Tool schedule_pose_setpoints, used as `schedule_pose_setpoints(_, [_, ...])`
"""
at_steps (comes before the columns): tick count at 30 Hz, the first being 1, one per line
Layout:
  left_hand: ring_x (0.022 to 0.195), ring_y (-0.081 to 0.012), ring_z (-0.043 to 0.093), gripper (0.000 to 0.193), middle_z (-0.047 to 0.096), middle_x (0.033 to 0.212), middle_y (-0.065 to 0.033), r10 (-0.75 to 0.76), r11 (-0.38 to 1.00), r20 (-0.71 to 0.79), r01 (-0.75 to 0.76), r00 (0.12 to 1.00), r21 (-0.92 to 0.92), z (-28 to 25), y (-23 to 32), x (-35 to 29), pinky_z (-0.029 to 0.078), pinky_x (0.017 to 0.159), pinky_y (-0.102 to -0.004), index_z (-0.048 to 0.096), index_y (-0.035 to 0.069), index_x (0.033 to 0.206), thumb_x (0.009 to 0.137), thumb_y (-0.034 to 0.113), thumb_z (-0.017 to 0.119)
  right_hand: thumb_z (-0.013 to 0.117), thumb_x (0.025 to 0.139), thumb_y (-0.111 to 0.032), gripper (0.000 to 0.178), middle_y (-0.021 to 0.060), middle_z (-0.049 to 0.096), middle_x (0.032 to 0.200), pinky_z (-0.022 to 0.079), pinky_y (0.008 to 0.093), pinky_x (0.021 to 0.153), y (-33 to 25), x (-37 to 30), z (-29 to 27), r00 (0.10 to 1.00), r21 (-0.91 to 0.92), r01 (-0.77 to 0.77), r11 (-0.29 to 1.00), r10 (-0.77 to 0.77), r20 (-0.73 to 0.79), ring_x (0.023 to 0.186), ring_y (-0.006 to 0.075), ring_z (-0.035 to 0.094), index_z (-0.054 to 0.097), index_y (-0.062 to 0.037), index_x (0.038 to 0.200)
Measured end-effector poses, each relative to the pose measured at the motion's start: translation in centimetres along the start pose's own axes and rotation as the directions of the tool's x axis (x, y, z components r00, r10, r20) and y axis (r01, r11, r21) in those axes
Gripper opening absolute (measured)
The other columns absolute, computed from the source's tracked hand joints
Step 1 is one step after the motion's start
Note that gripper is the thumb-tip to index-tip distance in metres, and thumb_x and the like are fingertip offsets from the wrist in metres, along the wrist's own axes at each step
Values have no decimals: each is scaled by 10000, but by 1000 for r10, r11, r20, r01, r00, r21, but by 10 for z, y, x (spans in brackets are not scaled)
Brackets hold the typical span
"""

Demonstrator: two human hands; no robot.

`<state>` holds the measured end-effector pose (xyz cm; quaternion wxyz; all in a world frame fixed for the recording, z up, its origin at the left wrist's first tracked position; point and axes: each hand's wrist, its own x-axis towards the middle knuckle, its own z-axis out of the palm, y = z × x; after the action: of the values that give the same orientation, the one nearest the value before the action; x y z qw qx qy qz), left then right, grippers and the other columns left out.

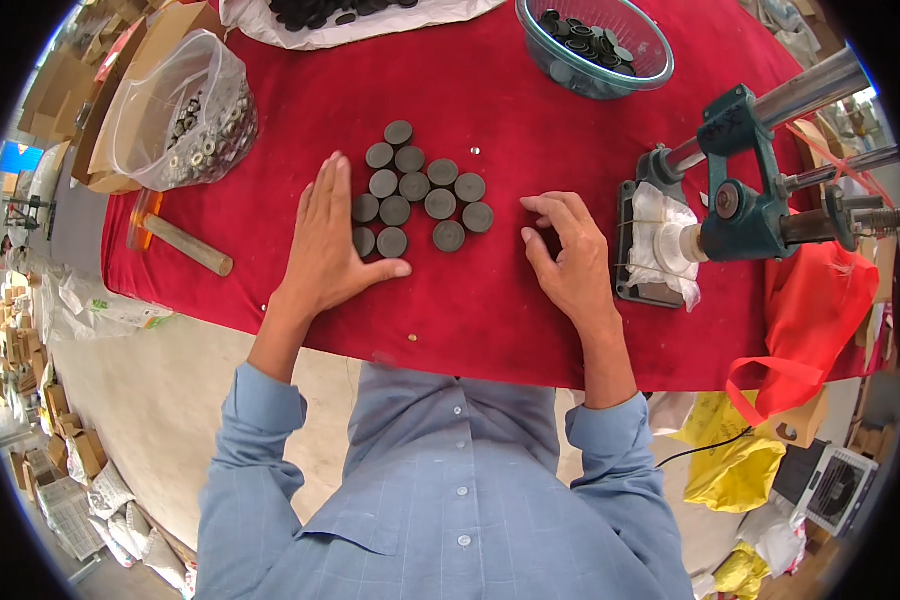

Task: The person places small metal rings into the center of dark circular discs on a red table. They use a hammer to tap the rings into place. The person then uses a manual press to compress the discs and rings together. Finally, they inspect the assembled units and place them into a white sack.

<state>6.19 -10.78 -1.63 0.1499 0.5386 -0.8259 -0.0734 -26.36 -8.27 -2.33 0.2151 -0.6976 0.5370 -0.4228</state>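
Several round dark grey discs (414, 186) lie flat in a loose cluster on the red tablecloth (490, 330). At the cluster's left edge, my left hand (328, 240) rests with its fingers stretched forward and its thumb out to the right below the discs. It holds nothing, and its side is against or very near the leftmost discs. To the right, apart from the cluster, my right hand (572, 250) hovers at or just above the cloth. Its fingers are curled loosely, thumb and forefinger apart, with nothing between them.
A green hand press (730, 205) with a cloth-wrapped base stands at right. Metal parts fill a clear tub (185, 115) at left, near a wooden-handled hammer (188, 244). A glass bowl (600, 50) of black discs sits far back, beside a white sheet (370, 27) bearing black pieces.
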Motion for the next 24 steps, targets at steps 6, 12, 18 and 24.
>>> schedule_pose_setpoints(6, [1612, -478, 244, 1562, 248, 1717, -333, 212, 974, 4, -211, 977, -86, 14, 4, 52, 235, 1308, -582, 177, -72, 1673, 597, 823, 869, 722, 882, 25, 309, 146, 685, 1138, 583, 402, 833, 2, 1, 1, 1000, -15, 8, 1000, -8, 1, 889, 272, 727, 717, -19, 1188])
schedule_pose_setpoints(12, [1613, -437, 270, 1534, 292, 1717, -280, 259, 955, -33, -261, 965, -139, 25, 17, 71, 239, 1318, -568, 234, -25, 1676, 563, 782, 913, 711, 887, 41, 318, 148, 686, 1142, 583, 403, 827, 2, 2, 1, 1000, -16, 19, 1000, -19, -6, 885, 268, 733, 711, -10, 1201])
schedule_pose_setpoints(18, [1612, -415, 286, 1220, 323, 1723, -231, 223, 952, -84, -236, 971, -197, 12, 27, 50, 244, 1302, -564, 350, 45, 1665, 726, 588, 908, 701, 885, 58, 358, 155, 680, 1162, 584, 408, 820, 1, 2, 1, 999, 10, 18, 1000, -18, -27, 873, 259, 736, 698, -14, 1235])
schedule_pose_setpoints(24, [1614, -350, 307, 811, 395, 1715, -125, 230, 968, -36, -233, 972, -92, 3, 67, 11, 232, 1271, -605, 490, 106, 1609, 918, 389, 806, 689, 888, 67, 416, 159, 669, 1202, 584, 404, 818, -2, 2, 1, 1000, -53, 30, 998, -30, -9, 881, 253, 736, 690, -26, 1293])
